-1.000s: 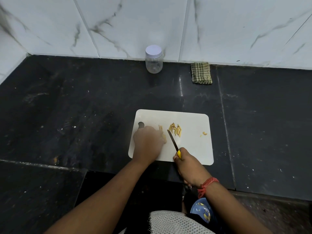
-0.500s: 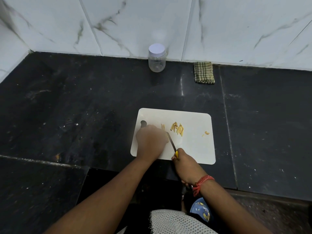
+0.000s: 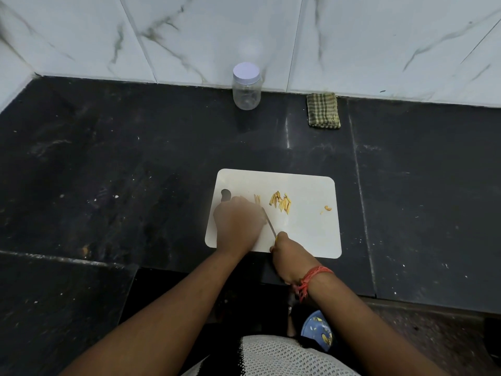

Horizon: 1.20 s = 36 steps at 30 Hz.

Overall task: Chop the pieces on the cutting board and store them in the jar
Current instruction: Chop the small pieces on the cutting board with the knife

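A white cutting board (image 3: 306, 234) lies on the black counter. Thin yellow strips (image 3: 282, 203) sit in a small pile near its middle, with a couple more (image 3: 256, 198) just beyond my left hand and a small scrap (image 3: 326, 208) to the right. My left hand (image 3: 238, 222) rests curled over a piece on the board; what it holds is hidden. My right hand (image 3: 290, 257) grips a yellow-handled knife (image 3: 269, 225), its blade angled up-left beside my left hand's fingers. A clear jar (image 3: 246, 89) with a white lid on stands by the back wall.
A folded green checked cloth (image 3: 323, 110) lies at the back right by the marble wall. The black counter (image 3: 122, 172) has a step and front edge just below the board. A blue patterned object (image 3: 318, 329) shows below, near my torso.
The knife blade has shifted left, from beside the strip pile to close against my left hand's fingers. My right hand followed slightly left. The view has tilted a little.
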Each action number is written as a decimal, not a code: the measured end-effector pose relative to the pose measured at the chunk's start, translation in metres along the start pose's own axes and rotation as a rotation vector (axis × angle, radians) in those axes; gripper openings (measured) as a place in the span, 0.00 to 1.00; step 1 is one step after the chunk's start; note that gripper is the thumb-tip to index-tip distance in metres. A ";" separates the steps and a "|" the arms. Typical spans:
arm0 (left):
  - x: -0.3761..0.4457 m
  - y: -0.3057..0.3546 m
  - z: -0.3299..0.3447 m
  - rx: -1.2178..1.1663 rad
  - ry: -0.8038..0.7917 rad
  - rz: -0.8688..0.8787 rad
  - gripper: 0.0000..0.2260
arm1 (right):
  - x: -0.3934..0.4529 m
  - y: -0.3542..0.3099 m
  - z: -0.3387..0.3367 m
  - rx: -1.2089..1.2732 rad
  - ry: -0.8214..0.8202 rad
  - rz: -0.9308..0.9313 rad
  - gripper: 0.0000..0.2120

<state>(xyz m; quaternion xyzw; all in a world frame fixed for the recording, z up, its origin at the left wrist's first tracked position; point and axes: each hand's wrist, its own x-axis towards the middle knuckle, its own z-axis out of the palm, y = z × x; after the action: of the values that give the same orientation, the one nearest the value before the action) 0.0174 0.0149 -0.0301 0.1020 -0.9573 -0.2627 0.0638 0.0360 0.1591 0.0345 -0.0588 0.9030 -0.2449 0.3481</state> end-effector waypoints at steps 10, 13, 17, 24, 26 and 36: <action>-0.001 0.004 -0.001 -0.032 -0.007 -0.056 0.08 | -0.018 0.013 0.004 -0.073 -0.029 -0.011 0.04; -0.001 0.005 -0.001 -0.036 -0.006 -0.054 0.08 | -0.024 0.018 0.004 -0.101 -0.025 -0.023 0.04; -0.002 0.005 -0.001 -0.032 -0.005 -0.050 0.09 | -0.030 0.026 0.004 -0.095 -0.039 -0.030 0.04; -0.003 0.002 0.000 -0.064 0.023 -0.032 0.08 | -0.034 0.039 0.003 0.074 0.044 -0.042 0.05; -0.003 0.002 0.000 -0.076 0.018 -0.033 0.08 | -0.034 0.038 0.001 0.159 0.058 -0.021 0.06; -0.006 -0.004 -0.004 -0.080 -0.043 -0.009 0.09 | -0.031 0.024 -0.009 0.201 0.039 -0.013 0.06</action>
<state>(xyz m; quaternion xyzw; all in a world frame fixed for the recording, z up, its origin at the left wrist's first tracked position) 0.0245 0.0114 -0.0295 0.0980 -0.9467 -0.3034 0.0458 0.0554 0.1925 0.0473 -0.0246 0.8802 -0.3375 0.3329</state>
